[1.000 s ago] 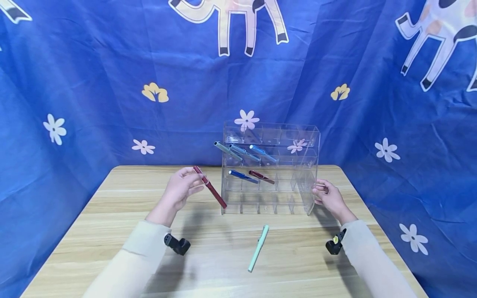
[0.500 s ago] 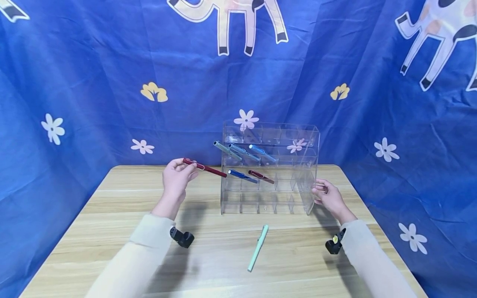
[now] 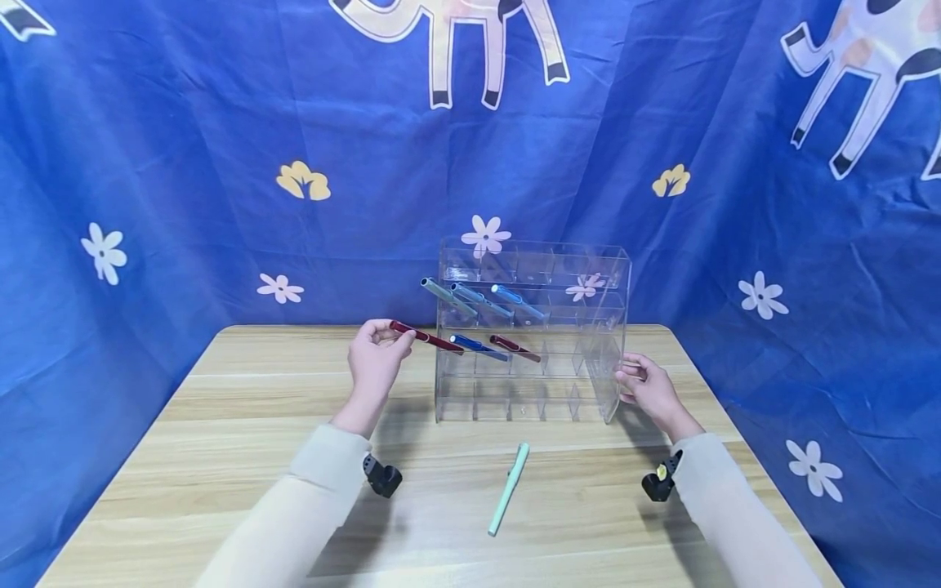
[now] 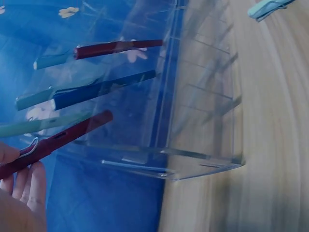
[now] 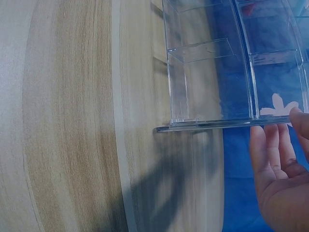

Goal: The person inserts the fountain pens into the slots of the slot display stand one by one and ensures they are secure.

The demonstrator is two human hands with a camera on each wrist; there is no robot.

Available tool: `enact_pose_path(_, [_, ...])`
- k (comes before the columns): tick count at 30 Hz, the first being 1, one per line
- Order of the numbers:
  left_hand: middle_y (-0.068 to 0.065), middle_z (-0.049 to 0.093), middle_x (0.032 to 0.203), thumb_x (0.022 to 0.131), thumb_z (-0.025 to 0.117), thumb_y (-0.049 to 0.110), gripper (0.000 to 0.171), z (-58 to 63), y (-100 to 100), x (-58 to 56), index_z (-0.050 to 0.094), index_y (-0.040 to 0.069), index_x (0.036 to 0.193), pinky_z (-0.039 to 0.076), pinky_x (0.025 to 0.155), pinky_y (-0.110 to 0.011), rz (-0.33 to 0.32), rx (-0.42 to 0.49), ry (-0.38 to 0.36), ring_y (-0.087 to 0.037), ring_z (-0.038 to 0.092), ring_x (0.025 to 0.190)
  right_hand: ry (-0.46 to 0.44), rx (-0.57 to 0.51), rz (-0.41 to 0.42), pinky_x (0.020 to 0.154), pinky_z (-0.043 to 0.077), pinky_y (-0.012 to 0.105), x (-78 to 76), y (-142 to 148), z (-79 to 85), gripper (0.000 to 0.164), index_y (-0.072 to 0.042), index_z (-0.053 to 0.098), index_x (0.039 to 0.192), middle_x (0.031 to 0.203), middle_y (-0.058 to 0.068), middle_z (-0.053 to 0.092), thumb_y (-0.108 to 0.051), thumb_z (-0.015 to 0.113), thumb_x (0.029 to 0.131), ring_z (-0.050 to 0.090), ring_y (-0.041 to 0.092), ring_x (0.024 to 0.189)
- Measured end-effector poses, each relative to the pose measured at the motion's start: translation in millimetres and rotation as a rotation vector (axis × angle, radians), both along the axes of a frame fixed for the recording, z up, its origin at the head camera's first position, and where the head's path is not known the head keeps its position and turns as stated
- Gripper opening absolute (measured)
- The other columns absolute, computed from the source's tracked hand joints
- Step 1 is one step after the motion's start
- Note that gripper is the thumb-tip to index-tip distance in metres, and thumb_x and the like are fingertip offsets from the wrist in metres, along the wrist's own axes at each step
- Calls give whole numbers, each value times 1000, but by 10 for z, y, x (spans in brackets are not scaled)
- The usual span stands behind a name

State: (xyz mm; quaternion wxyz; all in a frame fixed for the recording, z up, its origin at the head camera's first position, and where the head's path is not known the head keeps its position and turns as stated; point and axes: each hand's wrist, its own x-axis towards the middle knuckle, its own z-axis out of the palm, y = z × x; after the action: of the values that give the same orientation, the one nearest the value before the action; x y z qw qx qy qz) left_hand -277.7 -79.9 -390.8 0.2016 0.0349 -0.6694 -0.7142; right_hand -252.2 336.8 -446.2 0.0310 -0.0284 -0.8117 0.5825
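My left hand (image 3: 377,359) pinches a dark red clip pen (image 3: 428,336) near its upper end, between thumb and fingers. The pen slants down to the right. Its lower end overlaps the left end of a clear tiered pen rack (image 3: 529,412), beside a dark blue pen (image 3: 478,347). In the left wrist view, the held pen (image 4: 63,137) shows its silver clip near the fingers. My right hand (image 3: 650,392) touches the rack's right side; in the right wrist view, its fairly straight fingers (image 5: 273,150) reach the clear side panel.
Right of the dark blue pen, another dark red pen (image 3: 515,349) lies in the rack. A grey-green pen (image 3: 447,296), a grey-blue pen (image 3: 481,300) and a light blue pen (image 3: 518,301) occupy a higher tier. A mint pen (image 3: 509,490) lies on the wooden table (image 3: 220,457).
My left hand has risen and then moved right with the dark red pen, which has swung to a flatter slant and now overlaps the rack. The right hand keeps its place.
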Motion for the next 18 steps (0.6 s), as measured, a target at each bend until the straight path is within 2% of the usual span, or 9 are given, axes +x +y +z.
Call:
enact_pose_path(9, [-12,66,81,76,73,-4,21,-110,131,-5,57,-3,90,55,57,-19,-13,-68,-1,-1,61,63,-8,0,5,78,56,33,1,-6,2,46,7,35,140,132,32,44,-5,52,98,54,31,111])
enact_pose_path(18, [-18,69,87,75,78,1,23,-202,216,-28,60,-2,89,54,59,-17,-7,-178,-1,0,61,65,-10,-2,1,78,56,32,12,-7,8,46,6,36,139,132,32,44,-4,52,98,55,27,108])
